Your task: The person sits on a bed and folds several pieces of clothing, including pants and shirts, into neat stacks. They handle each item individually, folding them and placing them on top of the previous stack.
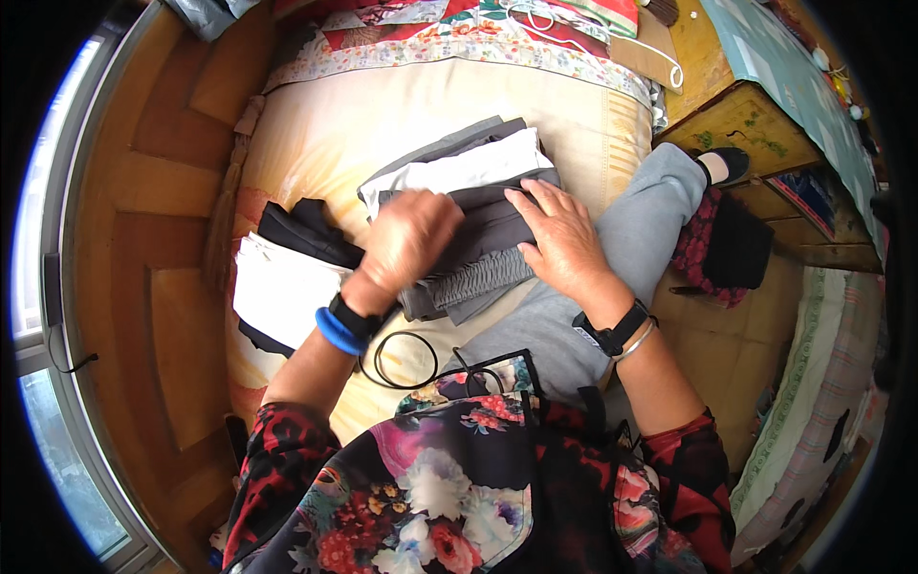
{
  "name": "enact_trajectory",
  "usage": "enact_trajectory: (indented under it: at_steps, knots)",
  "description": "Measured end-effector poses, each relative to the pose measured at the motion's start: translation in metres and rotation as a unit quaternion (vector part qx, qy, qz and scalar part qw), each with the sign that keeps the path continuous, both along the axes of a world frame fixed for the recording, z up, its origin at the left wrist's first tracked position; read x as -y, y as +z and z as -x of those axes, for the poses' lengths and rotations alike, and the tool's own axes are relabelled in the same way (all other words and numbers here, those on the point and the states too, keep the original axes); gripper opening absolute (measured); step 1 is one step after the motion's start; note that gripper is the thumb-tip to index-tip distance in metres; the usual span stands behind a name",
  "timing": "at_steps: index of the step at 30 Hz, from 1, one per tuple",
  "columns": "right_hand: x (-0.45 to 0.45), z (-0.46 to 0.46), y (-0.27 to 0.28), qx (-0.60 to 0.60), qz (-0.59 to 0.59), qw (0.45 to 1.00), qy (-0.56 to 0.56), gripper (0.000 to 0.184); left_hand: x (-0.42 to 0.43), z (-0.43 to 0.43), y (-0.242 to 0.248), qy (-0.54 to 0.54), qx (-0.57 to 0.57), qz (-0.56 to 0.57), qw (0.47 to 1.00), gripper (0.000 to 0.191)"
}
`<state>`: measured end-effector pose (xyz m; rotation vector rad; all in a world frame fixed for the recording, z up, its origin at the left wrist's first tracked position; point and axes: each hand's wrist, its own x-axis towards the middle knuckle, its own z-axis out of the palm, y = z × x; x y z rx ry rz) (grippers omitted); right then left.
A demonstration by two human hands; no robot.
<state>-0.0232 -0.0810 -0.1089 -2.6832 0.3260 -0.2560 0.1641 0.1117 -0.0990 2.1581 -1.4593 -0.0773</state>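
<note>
A pile of folded clothes lies on the bed in front of me, with a white garment [473, 163] on it and a dark grey garment [484, 222] nearer to me. My left hand [412, 233] is blurred and bent over the left side of the dark grey garment; whether its fingers grip cloth cannot be told. My right hand [563, 237] rests with spread fingers on that garment's right edge. A grey gathered waistband [484, 276] shows at the pile's near side. Left of the pile lie folded white cloth [283, 287] and a black garment [305, 229].
A black cord [407, 386] lies coiled on the bed sheet [574, 104] near my lap. My grey-trousered leg [649, 208] borders the pile on the right. Beyond it stand a stool with black and red cloth [735, 240] and a wooden cabinet [739, 129].
</note>
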Motion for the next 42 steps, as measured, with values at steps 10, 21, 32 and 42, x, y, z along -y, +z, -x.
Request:
enact_trajectory:
  at_steps: [10,21,32,42]
  knots:
    - [0.009,-0.009,0.007,0.088,-0.069,0.992,-0.051,0.049,-0.012,-0.012,-0.025,0.073,-0.032,-0.086,0.993,0.021]
    - [0.012,-0.013,-0.009,0.023,0.01,0.995,-0.092,0.054,-0.005,-0.011,-0.012,0.024,0.036,-0.088,0.995,0.058]
    - [0.026,-0.01,-0.023,0.073,0.003,0.991,-0.11,0.018,0.002,-0.017,0.002,0.036,0.076,-0.124,0.989,0.046]
    - [-0.016,0.092,0.047,0.075,-0.061,0.994,-0.042,0.025,-0.084,0.078,0.05,-0.105,-0.275,-0.153,0.943,0.024]
